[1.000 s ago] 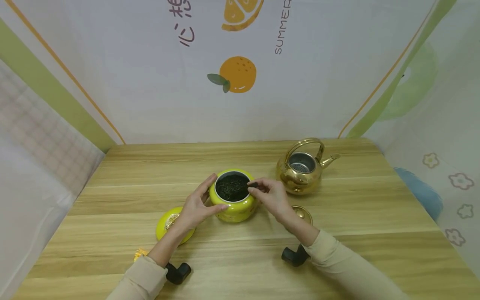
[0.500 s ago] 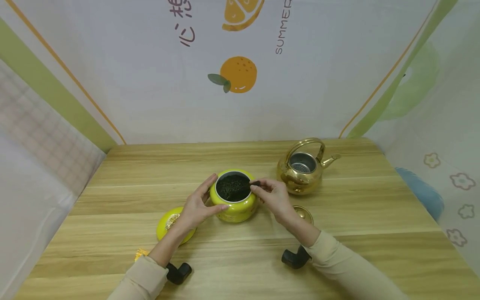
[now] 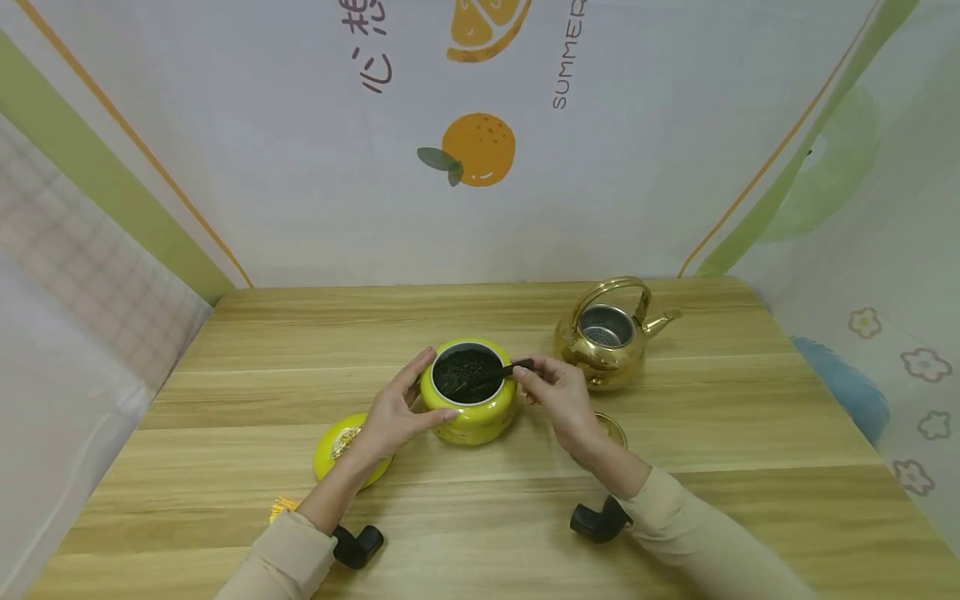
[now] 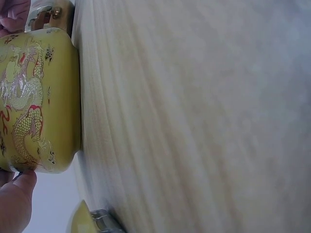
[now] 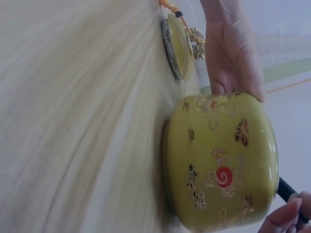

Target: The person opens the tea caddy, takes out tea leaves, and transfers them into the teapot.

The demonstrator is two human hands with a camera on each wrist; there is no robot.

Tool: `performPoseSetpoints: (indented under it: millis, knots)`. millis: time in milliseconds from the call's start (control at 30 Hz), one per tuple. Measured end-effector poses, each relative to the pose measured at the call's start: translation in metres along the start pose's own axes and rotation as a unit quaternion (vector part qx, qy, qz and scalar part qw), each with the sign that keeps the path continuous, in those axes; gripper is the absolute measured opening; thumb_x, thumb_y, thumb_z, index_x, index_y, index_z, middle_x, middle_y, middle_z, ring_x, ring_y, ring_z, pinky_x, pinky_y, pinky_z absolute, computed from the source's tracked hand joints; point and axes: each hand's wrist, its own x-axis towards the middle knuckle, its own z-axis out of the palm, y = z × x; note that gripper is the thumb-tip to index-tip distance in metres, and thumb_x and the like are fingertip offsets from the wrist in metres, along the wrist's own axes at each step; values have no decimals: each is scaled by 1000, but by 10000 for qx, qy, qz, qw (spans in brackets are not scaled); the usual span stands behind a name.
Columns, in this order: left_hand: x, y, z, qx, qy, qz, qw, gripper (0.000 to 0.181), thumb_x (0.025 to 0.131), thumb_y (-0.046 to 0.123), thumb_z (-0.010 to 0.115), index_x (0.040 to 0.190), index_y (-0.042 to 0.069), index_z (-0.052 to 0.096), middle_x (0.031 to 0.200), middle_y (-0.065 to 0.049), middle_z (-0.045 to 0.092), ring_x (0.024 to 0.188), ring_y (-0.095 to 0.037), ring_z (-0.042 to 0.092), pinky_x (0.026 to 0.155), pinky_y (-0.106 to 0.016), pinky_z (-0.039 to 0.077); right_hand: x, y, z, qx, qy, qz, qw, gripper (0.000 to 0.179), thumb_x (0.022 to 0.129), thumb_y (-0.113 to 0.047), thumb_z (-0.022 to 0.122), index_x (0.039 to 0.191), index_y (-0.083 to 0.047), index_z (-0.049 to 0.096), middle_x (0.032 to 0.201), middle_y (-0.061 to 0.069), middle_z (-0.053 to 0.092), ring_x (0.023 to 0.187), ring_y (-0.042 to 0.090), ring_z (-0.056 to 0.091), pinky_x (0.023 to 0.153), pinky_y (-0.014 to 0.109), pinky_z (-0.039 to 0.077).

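Observation:
A round yellow jar (image 3: 468, 427) with dragon decoration stands upright at the middle of the wooden table, uncovered and well filled with dark tea leaves (image 3: 453, 372). My left hand (image 3: 393, 414) holds its left side, thumb along the front and fingers toward the back. Between thumb and fingers my right hand (image 3: 562, 402) pinches the handle of a slim black scoop (image 3: 522, 365); it slants over the right rim, its low end among the leaves. In the right wrist view the black handle (image 5: 287, 190) shows beyond the jar.
A golden kettle (image 3: 596, 362) with a raised handle stands uncovered behind my right hand, a strainer inside. Its golden lid (image 3: 615, 428) lies partly hidden by the right wrist. Left of the jar, the yellow jar lid (image 3: 328, 454) lies partly under my left forearm.
My right hand has drawn slightly right and back from the jar, and more of the black scoop shows above the leaves. The left hand and jar keep their place.

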Motion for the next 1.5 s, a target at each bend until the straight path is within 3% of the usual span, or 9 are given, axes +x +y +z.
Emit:
performPoseSetpoints:
  millis: [400, 600, 833, 1133, 1500]
  knots:
    - [-2, -1, 1, 159, 13, -4, 9999, 92, 74, 11, 80, 148, 4, 25, 156, -10, 20, 142, -26, 22, 114, -32, 23, -7, -2, -17, 579, 312, -273, 9975, 22, 89, -2, 62, 107, 10, 62, 74, -4, 60, 63, 7, 51, 57, 16, 47]
    - [-4, 0, 0, 266, 19, -77, 9996, 94, 76, 16, 80, 149, 6, 22, 156, -10, 18, 143, -27, 18, 116, -38, 20, -10, -7, -25, 748, 346, -618, 9947, 10, 89, -1, 61, 96, -5, 67, 73, -4, 61, 62, 6, 51, 56, 15, 47]
    - [-6, 4, -2, 375, 297, -94, 9988, 93, 77, 17, 78, 150, 8, 21, 157, -8, 17, 144, -27, 17, 117, -39, 20, -14, -16, -37, 960, 384, -965, 9900, 24, 90, 2, 58, 88, -19, 68, 71, -6, 58, 63, 4, 50, 55, 14, 47]
    - [-3, 28, 6, 205, 545, 188, 9981, 91, 78, 21, 78, 149, 12, 23, 155, -3, 22, 143, -16, 21, 115, -25, 23, -22, -35, -63, 1460, 186, -1286, 9807, 18, 91, -1, 57, 96, -15, 69, 78, -4, 60, 68, 4, 53, 57, 13, 48]
    - [8, 60, 37, -592, 86, 422, 9973, 83, 82, 9, 73, 149, 10, 24, 154, -5, 26, 142, -17, 24, 115, -30, 25, -33, -55, -104, 2325, 369, -1808, 9549, 19, 91, 5, 54, 94, -5, 69, 75, 1, 65, 65, 8, 57, 56, 14, 50]
